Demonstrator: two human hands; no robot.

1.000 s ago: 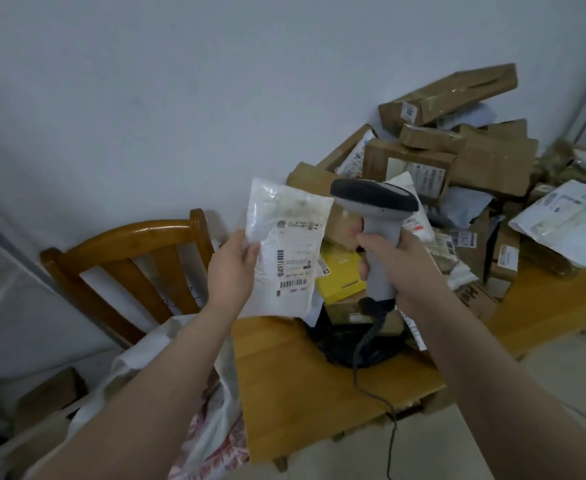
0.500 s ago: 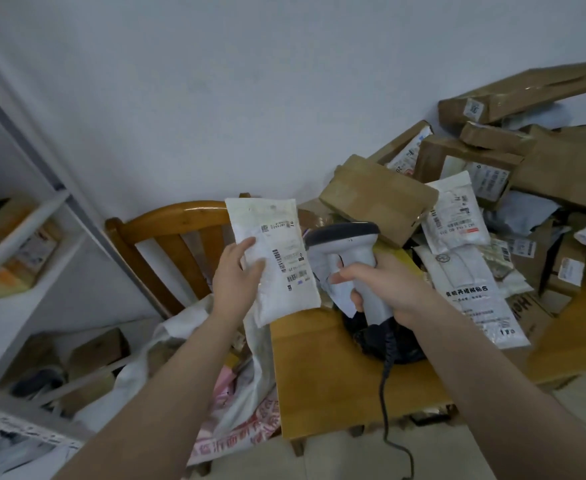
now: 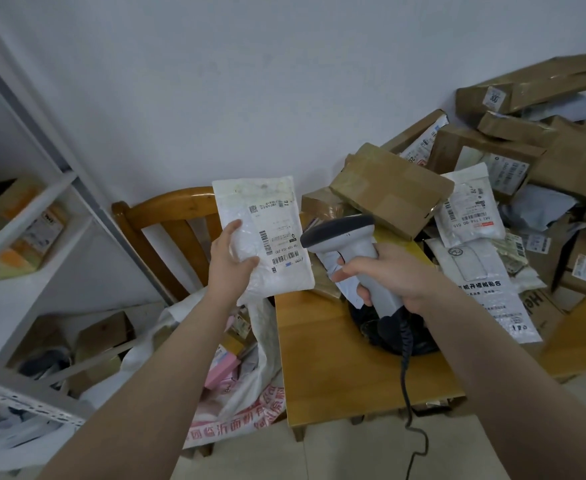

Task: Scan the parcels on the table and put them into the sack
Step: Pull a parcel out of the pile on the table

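My left hand (image 3: 230, 263) grips a white padded parcel (image 3: 267, 233) by its lower left edge, label side toward me, held up over the gap between chair and table. My right hand (image 3: 385, 271) holds a grey barcode scanner (image 3: 345, 237) by its handle, its dark head close to the parcel's right edge. The white woven sack (image 3: 250, 368) with red print stands open below my left hand, with pink and other parcels inside. A heap of brown boxes (image 3: 392, 188) and white mailers (image 3: 468, 209) covers the back and right of the wooden table (image 3: 336, 358).
A wooden chair (image 3: 166, 220) stands behind the sack. A white metal shelf rack (image 3: 24, 216) with boxes fills the left side. The scanner's coiled cable (image 3: 405, 375) hangs over the table's front edge beside a black bag (image 3: 388, 330).
The view has swung left and the shelf has come into sight. My left hand carried the parcel leftward toward the sack; the scanner followed and now sits lower beside the parcel.
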